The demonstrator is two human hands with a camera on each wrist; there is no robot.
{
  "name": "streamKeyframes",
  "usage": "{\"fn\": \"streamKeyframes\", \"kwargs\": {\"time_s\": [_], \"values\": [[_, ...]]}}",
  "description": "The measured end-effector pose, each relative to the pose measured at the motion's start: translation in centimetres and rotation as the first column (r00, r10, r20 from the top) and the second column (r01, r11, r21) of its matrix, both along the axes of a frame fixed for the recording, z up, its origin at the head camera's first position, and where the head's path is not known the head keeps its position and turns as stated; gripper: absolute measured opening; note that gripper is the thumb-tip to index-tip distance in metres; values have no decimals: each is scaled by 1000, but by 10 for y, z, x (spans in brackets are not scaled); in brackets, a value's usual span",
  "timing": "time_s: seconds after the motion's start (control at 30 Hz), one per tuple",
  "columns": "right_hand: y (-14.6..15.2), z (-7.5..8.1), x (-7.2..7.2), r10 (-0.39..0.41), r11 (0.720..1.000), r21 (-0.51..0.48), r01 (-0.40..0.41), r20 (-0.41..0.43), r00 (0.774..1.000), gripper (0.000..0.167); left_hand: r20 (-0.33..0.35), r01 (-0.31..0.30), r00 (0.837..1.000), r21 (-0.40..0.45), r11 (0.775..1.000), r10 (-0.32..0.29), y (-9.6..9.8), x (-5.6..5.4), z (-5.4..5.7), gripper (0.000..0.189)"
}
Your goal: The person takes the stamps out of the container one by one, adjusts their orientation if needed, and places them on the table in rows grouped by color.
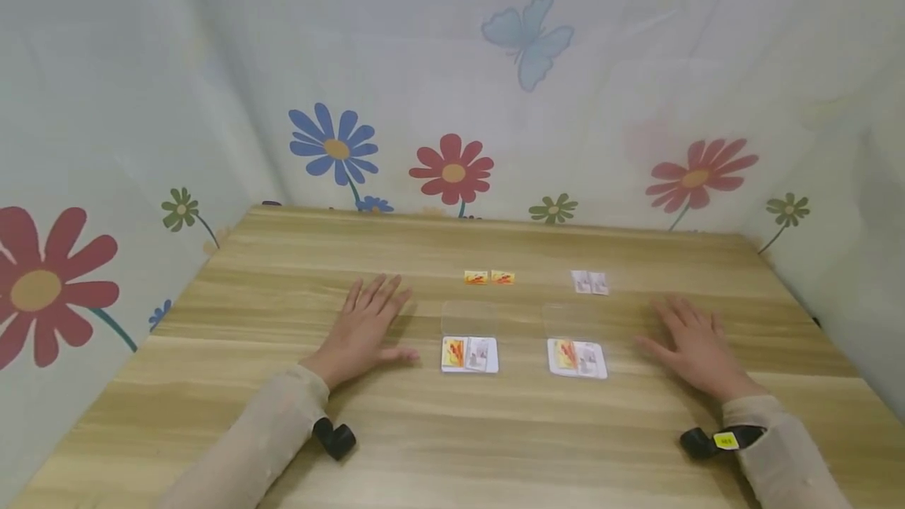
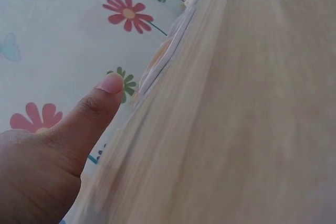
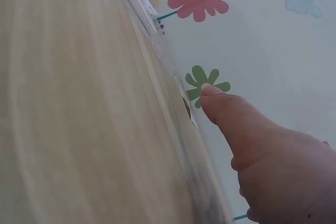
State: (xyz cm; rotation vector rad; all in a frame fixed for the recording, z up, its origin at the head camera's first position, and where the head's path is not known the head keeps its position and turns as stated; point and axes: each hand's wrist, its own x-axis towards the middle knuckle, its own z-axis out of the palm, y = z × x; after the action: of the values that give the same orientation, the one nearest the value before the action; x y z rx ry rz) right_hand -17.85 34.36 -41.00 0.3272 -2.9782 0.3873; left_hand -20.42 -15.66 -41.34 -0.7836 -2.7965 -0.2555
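My left hand (image 1: 362, 332) lies on the wooden table with fingers spread, its thumb pointing toward the left clear-lidded case (image 1: 493, 366). On the other side, my right hand (image 1: 696, 348) rests with straight fingers, right of a second such case (image 1: 601, 371). Both cases have white bases, with clear lids (image 1: 470, 317) folded back behind them. Each base bears one orange-yellow printed card (image 1: 453, 353) and one pale printed card (image 1: 477, 353), side by side. Neither hand holds anything. The wrist views show the left thumb (image 2: 89, 116) and the right thumb (image 3: 236, 119) extended.
Behind the cases lie two small orange-yellow cards (image 1: 476, 278) and, farther right, two pale cards (image 1: 582, 282) set close together. A white curtain (image 1: 601, 124) printed with flowers and a butterfly hangs past the far edge of the table (image 1: 438, 446). Each wrist wears a black strapped device (image 1: 339, 441).
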Motion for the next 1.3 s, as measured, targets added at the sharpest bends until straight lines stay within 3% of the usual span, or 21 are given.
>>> {"fn": "streamKeyframes", "kwargs": {"time_s": [0.37, 0.67, 0.83, 1.3], "values": [[-2, 3, 1, -1, 1000, -10, 1, 13, 1000, 77, 4, 9, 1000, 20, 1000, -9, 1, 3, 0, 98], [-5, 9, 0, 0, 999, -47, 2, 38, 999, 77, -8, 6, 1000, 42, 999, -6, 1, 3, 8, 96], [-8, 13, 0, 26, 996, -85, -26, -3, 1000, 73, 11, 5, 1000, 60, 998, -6, 4, 4, 13, 95], [-31, 25, 3, 60, 979, -195, -63, -19, 998, 63, 28, 23, 999, 145, 989, -28, 18, 15, 26, 88]]}}
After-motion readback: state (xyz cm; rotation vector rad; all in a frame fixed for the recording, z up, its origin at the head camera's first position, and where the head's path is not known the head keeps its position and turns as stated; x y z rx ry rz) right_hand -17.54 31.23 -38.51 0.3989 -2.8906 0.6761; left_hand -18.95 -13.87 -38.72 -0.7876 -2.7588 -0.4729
